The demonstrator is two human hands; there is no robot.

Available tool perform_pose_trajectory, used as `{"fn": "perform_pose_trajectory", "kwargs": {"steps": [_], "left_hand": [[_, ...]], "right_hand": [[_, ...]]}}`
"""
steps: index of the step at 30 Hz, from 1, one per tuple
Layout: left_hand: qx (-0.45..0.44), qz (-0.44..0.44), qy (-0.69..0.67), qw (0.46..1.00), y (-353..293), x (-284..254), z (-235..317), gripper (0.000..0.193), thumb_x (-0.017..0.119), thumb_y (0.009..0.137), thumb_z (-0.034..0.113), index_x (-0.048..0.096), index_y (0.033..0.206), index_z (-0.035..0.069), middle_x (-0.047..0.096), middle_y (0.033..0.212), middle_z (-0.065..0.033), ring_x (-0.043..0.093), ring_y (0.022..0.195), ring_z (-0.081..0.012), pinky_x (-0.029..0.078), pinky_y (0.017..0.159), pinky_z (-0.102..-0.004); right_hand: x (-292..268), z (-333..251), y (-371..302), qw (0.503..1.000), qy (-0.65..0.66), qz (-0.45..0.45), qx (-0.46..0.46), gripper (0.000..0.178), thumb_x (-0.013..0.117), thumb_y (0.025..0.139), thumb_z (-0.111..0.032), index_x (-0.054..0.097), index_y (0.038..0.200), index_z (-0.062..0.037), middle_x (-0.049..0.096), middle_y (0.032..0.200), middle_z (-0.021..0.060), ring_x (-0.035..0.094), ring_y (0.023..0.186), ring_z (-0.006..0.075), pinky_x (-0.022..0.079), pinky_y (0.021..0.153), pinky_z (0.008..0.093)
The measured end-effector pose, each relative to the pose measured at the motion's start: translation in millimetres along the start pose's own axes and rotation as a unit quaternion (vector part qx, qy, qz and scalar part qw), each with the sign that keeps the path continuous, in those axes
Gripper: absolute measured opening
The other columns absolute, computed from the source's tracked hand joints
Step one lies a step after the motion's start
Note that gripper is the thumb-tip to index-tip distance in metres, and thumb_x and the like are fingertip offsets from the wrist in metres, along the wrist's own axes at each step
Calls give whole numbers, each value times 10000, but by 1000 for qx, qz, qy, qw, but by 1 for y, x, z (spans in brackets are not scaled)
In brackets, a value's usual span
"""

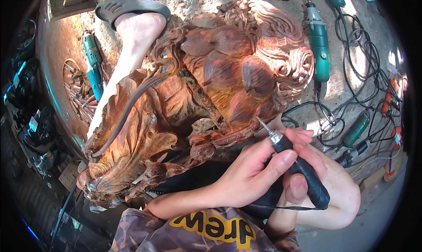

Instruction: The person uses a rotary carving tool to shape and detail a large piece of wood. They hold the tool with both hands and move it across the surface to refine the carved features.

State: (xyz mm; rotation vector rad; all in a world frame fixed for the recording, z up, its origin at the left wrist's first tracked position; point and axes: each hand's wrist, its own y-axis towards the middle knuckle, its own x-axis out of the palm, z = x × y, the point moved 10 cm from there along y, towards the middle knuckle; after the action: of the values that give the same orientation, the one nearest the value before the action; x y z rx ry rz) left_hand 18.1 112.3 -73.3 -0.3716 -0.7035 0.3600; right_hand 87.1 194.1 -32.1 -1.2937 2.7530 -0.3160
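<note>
Head view: I observe the carved wood sculpture (211, 93) between the person's legs (132, 45). At its lower-right edge, the left hand (250, 170) grips the black rotary handpiece (310, 177), thumb pressed down; the right hand (315, 159) has fingers curled around it. The bit (263, 124) points at that edge; contact unconfirmed. Right of the sculpture lies a green power grinder (318, 45).
</note>
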Motion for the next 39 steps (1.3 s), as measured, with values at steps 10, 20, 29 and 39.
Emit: {"fn": "perform_pose_trajectory", "kwargs": {"steps": [10, 20, 29, 39], "left_hand": [[25, 18, 24, 999, -1, 0, 3, 373, 481, 1105, 271, 536, 1347, -7, 661, 1292, -179, 619, 1266, -298, 455, 1083, -416], [-17, -26, 12, 999, 1, 3, -1, 506, 400, 1112, 392, 574, 1299, -45, 588, 1388, -202, 473, 1407, -374, 318, 1198, -513], [-52, -1, 53, 997, 5, 0, -6, 401, 466, 1105, 298, 543, 1344, -14, 661, 1247, -170, 621, 1206, -304, 456, 1038, -416], [-25, 33, 47, 998, 5, -4, -1, 386, 498, 1096, 268, 524, 1373, 0, 693, 1151, -155, 689, 1111, -273, 513, 969, -375]], "right_hand": [[9, 4, 3, 992, -4, -123, 38, 545, 693, 927, -330, 595, 1283, 70, 613, 1312, 340, 612, 1248, 406, 399, 1143, 517], [5, 14, -7, 993, 1, -118, 26, 568, 655, 948, -370, 604, 1275, 92, 628, 1301, 348, 607, 1253, 416, 353, 1164, 546], [11, 17, -14, 994, 82, 53, -59, 612, 643, 1000, -220, 405, 1493, 52, 491, 1487, 237, 518, 1349, 294, 372, 1190, 443], [7, 24, -10, 983, 77, -123, 114, 618, 617, 983, -218, 384, 1502, 25, 427, 1527, 300, 436, 1429, 400, 272, 1231, 512]]}}
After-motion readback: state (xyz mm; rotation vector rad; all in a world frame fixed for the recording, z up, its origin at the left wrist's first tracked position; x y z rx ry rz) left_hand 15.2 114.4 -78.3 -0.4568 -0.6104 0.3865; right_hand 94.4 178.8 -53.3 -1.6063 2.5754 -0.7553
